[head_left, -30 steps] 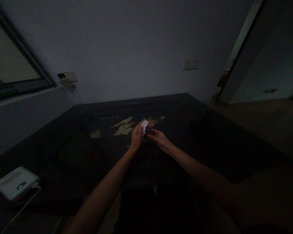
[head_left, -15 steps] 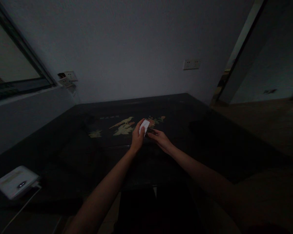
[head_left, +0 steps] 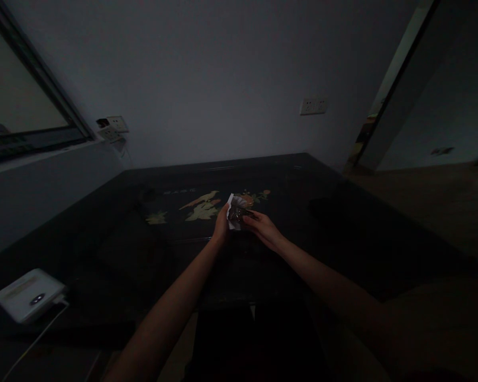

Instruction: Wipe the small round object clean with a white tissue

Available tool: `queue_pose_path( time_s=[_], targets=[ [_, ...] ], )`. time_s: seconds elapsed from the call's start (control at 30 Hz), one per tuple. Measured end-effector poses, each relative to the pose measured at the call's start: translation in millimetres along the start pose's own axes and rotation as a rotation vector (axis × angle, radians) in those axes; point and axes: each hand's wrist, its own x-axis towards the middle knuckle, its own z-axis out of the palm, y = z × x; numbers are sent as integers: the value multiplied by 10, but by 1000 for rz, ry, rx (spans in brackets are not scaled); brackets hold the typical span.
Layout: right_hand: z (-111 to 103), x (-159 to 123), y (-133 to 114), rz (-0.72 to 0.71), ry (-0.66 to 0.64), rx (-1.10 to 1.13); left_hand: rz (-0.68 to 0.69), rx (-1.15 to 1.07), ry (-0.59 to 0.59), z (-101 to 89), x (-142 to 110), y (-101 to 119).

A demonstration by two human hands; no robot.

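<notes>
Over the dark table (head_left: 287, 180), my hands are close together around a small bundle. My left hand (head_left: 221, 227) is closed at the left side of a white sheet (head_left: 230, 199), perhaps paper or tissue; most of its fingers are hidden. Against the sheet lies a dark, shiny, crinkled-looking thing (head_left: 238, 213), too dim to name. My right hand (head_left: 263, 226) grips the right side of that dark thing, with the fingertips touching it.
A white box-shaped device (head_left: 30, 294) with a cable (head_left: 35, 339) sits at the table's left. Bird and flower pictures (head_left: 202, 211) decorate the tabletop. Wall sockets (head_left: 313, 105) are above the back edge, and a window (head_left: 19, 90) is at upper left.
The white sheet has turned in my left hand and now shows less of its face. More of the dark shiny thing is visible between my hands. My right hand has barely moved.
</notes>
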Motion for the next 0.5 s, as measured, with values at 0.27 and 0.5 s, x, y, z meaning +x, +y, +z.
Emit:
queue_pose_path(
  time_s=[0.27,0.5],
  targets=[
    [-26,25,33,7,-13,24,-91,-120,-65,-20,93,-76],
    [-22,26,34,7,-14,28,-55,-84,-47,-47,84,-72]
  ],
)
